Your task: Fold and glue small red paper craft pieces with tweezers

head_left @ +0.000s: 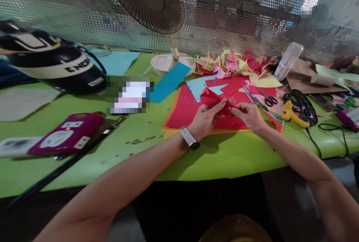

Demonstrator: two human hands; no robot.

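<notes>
My left hand point(206, 119), with a watch on its wrist, grips a folded piece of red paper point(209, 96) between thumb and fingers. My right hand point(248, 115) pinches the right end of the same folded paper. Both hands are just above a stack of red sheets point(182, 111), with orange and yellow edges showing below. Loose red and light blue paper pieces point(198, 87) lie on the stack behind the hands. Close to my right hand are open scissors point(262, 104) and a small black-handled pair point(270, 101). The fold's underside is hidden by my fingers.
A yellow glue gun point(293, 115) with a cord sits at the right. Behind are paper scraps point(230, 64), a clear bottle point(290, 61) and a fan point(168, 62). To the left are a phone point(130, 98), a purple case point(68, 133) and a large black flask point(67, 66) on green covering.
</notes>
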